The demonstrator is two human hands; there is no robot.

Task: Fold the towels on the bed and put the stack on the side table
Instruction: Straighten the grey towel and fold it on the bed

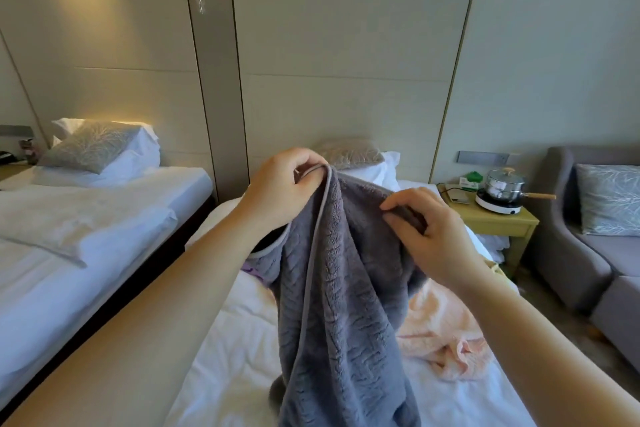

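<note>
Both hands hold a grey towel (339,305) up over the bed (235,357): left hand (280,184) fingers clamped on its top edge, right hand (429,229) fingers pinching a fold. A peach towel (446,333) lies crumpled near the bed's right edge.

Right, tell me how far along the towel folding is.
Early. Nothing looks folded yet, and no stack is in view. In hand: the grey towel hangs lifted off the bed, left hand pinching its top edge, right hand gripping beside it. Left: the peach towel lies crumpled, a purple one peeks out behind, and the side table carries a pot.
</note>
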